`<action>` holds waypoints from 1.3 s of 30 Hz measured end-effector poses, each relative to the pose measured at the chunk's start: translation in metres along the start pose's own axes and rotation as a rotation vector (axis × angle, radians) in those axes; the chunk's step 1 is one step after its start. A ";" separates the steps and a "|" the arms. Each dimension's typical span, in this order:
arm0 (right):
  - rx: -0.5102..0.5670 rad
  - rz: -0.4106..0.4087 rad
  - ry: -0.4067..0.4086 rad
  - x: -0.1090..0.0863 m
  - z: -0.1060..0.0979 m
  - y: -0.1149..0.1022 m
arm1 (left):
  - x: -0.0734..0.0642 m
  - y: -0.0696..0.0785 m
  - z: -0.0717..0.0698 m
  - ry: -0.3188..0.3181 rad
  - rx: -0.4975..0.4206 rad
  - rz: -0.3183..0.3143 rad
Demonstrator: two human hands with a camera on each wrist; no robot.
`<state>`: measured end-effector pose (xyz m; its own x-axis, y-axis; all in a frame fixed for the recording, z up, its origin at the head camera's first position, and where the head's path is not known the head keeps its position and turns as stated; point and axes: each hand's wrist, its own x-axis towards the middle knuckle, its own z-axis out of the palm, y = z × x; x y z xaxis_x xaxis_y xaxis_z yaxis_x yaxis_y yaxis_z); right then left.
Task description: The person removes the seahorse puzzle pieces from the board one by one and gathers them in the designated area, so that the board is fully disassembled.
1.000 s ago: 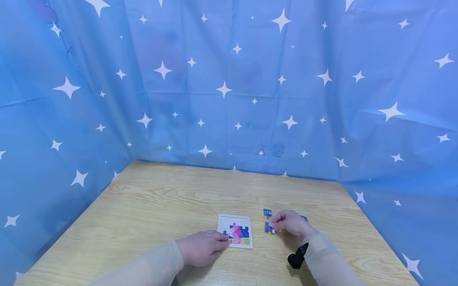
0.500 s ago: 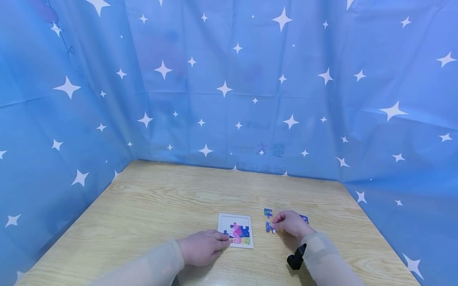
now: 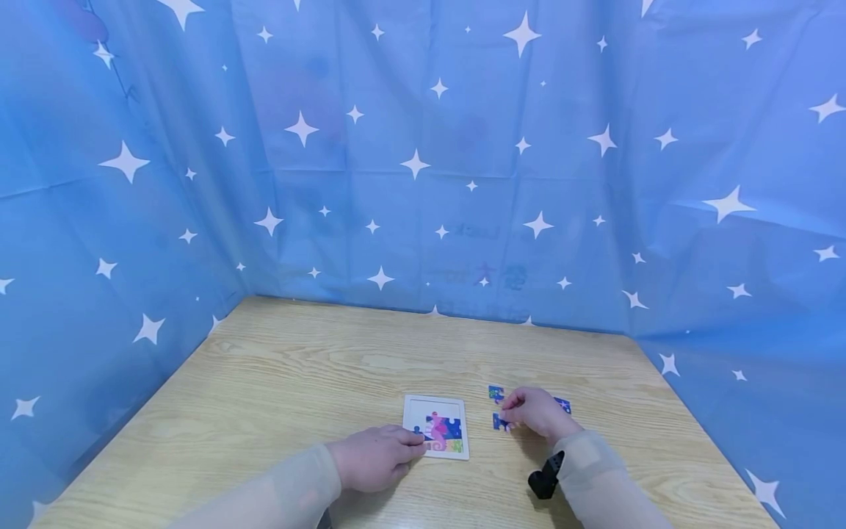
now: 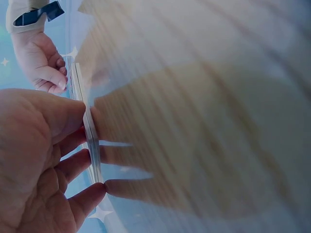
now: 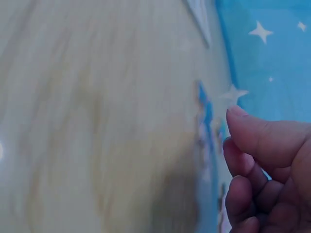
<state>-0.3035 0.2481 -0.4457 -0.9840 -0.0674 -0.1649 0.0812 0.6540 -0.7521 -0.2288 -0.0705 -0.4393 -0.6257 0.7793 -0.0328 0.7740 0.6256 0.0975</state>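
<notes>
The left hand (image 3: 378, 457) rests at the left rim of the white puzzle frame (image 3: 464, 430), just as it did half a second ago; its fingers lie extended over that rim, and the left wrist view shows the thumb and fingertips spread apart along the edge. The frame itself stays flat on the wooden table (image 3: 317, 367), and the pink seahorse (image 3: 439, 432) and the joined pieces around it look unchanged, filling the lower right of the tray, with bare white above and to the left. The small change is at the right hand (image 3: 540, 411): its fingertips have shifted slightly toward the far side of the table, along the right edge of the nearer loose piece (image 3: 499, 422). Its fingers are bent, thumb and index tips close together, but I cannot tell whether they pinch anything. The nearer piece lies to the right of the frame, well apart from it; the farther loose piece (image 3: 496, 394) lies just beyond, where it lay before. Another blue piece (image 3: 563, 405) shows in part behind the right hand, also in its earlier place.
</notes>
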 end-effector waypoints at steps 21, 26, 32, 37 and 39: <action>0.021 -0.195 -0.140 0.004 0.066 -0.063 | 0.000 0.001 -0.002 0.012 -0.024 0.017; -0.003 -0.182 -0.141 0.002 0.080 -0.069 | 0.000 0.000 -0.002 0.010 -0.036 0.020; -0.048 -0.135 -0.111 0.003 0.088 -0.071 | 0.000 0.000 -0.003 0.003 -0.047 0.013; -0.073 -0.119 -0.112 0.004 0.089 -0.071 | 0.001 -0.002 -0.003 0.004 -0.079 0.007; -0.072 -0.113 -0.112 0.005 0.090 -0.070 | 0.004 -0.002 -0.002 0.012 -0.092 0.010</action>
<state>-0.2997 0.1342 -0.4508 -0.9620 -0.2244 -0.1555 -0.0440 0.6896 -0.7228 -0.2330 -0.0691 -0.4373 -0.6198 0.7845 -0.0198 0.7682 0.6118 0.1885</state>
